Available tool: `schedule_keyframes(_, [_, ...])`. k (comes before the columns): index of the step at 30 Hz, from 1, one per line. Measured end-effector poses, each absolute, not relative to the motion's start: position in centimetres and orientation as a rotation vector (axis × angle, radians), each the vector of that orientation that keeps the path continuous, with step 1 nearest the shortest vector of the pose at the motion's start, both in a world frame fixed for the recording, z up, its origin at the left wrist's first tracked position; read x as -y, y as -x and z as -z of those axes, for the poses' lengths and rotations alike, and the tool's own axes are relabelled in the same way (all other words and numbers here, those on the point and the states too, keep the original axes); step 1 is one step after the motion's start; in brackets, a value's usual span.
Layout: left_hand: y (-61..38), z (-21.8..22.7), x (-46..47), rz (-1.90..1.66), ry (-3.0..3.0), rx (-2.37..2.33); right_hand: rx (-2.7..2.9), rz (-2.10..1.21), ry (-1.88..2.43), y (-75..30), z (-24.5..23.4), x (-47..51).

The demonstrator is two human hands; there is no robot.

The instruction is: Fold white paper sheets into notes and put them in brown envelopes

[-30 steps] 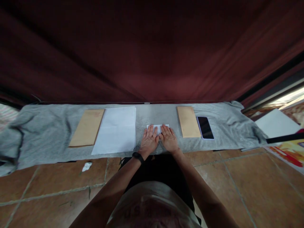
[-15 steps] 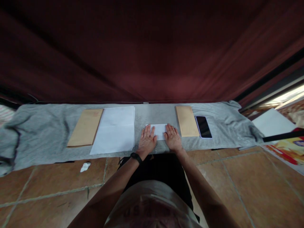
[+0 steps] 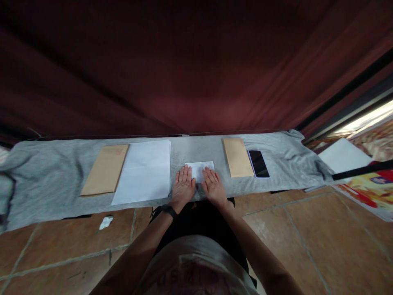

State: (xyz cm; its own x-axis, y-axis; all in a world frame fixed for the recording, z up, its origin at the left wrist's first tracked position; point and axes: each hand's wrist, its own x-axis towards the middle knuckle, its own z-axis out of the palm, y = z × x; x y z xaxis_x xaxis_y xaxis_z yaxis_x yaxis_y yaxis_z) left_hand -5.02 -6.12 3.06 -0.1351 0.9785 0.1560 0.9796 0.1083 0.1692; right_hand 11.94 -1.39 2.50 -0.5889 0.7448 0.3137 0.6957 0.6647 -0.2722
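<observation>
A small folded piece of white paper (image 3: 198,169) lies on the grey cloth in front of me. My left hand (image 3: 183,185) rests flat with fingers stretched out over the paper's left edge. On the paper's right part lie the fingers of my right hand (image 3: 214,186), also flat. Both palms face down and cover parts of the paper's near side. To the left are larger sheets of white paper (image 3: 144,172), and beside them a brown envelope (image 3: 106,170). Right of my hands lies another brown envelope (image 3: 237,157).
A phone (image 3: 258,164) with a dark screen lies right of the right-hand envelope. The grey cloth (image 3: 288,164) covers a long narrow surface. Behind it hangs a dark red curtain (image 3: 196,82). A white scrap (image 3: 106,222) is on the tiled floor (image 3: 55,246).
My right hand has slid inward across the small paper, closer to my left hand, which stays flat at the left edge. The whole view has shifted slightly.
</observation>
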Motion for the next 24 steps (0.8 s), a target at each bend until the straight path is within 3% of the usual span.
schedule_keyframes(24, [3.9,-3.8,8.4,0.411,2.209,2.171,2.518,-0.064,1.162,-14.3,-1.7,3.0])
